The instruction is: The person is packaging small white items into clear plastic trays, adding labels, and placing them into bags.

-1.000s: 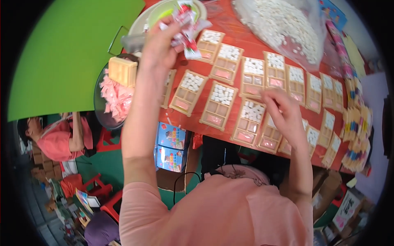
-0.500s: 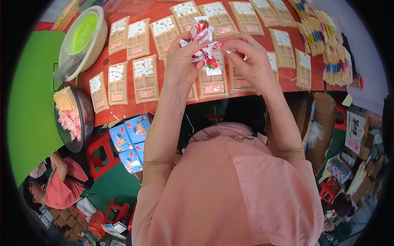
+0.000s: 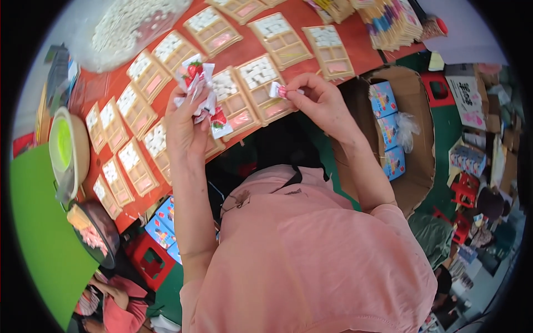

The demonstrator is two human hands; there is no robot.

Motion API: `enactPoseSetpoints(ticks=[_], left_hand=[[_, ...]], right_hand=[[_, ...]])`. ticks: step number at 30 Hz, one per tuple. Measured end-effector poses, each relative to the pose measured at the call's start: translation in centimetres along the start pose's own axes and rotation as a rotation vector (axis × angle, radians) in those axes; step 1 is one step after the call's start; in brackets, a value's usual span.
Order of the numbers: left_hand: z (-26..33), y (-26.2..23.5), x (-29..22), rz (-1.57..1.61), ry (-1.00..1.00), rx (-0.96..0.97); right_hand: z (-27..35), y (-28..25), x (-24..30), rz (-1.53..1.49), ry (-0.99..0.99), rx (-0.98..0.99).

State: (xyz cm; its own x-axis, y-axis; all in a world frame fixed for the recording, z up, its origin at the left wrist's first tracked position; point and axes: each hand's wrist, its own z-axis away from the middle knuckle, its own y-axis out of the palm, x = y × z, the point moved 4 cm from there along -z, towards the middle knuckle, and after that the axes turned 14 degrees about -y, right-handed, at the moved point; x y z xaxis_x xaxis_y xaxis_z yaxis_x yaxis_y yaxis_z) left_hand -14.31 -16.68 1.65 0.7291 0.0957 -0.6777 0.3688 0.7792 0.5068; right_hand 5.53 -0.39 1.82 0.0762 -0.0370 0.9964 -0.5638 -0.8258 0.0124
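My left hand [image 3: 186, 126] is closed around a bunch of small strawberry-printed wrapped packets [image 3: 220, 119], white with red and green. In my right hand [image 3: 326, 108], thumb and fingers pinch one similar small packet [image 3: 277, 90]. That packet is above a pale wooden compartment tray [image 3: 276, 115] near the table's front edge. White cube-like pieces [image 3: 256, 72] fill the tray's far compartment. Under and beside my left hand lie more such trays, including one [image 3: 235, 105] with a pink packet in its near compartment; some are partly hidden by the hand.
Rows of similar trays cover the red table [image 3: 363, 53]. At the far left stand a clear bag of white pieces [image 3: 125, 28] and a cream basin [image 3: 82, 145]. A dark bowl [image 3: 114, 236] holds pink packets. An open carton [image 3: 419, 183] with blue boxes stands right; a person sits lower left.
My view has turned to the right along the table. My hands have moved apart; the right now holds a single packet away from the bunch in the left.
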Motion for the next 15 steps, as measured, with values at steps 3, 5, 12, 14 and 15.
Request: enactPoseSetpoints(ticks=[3, 5, 12, 14, 15], left_hand=[[0.3, 1.2, 0.6, -0.050, -0.027, -0.015], [0.6, 2.0, 0.9, -0.056, -0.034, -0.026], [0.1, 3.3, 2.4, -0.117, -0.067, 0.025], [0.2, 3.4, 2.5, -0.111, -0.065, -0.005], [0.3, 3.3, 2.5, -0.112, -0.069, -0.024]], right_hand=[[0.2, -6.1, 0.5, 0.251, -0.075, -0.126], [-0.6, -10.3, 0.8, 0.540, -0.120, -0.148], [-2.3, -12.5, -0.2, 0.931, -0.265, -0.019], [-2.0, -11.9, 0.4, 1.067, -0.358, -0.003], [-1.8, -11.8, 1.1, 1.096, -0.423, -0.066]])
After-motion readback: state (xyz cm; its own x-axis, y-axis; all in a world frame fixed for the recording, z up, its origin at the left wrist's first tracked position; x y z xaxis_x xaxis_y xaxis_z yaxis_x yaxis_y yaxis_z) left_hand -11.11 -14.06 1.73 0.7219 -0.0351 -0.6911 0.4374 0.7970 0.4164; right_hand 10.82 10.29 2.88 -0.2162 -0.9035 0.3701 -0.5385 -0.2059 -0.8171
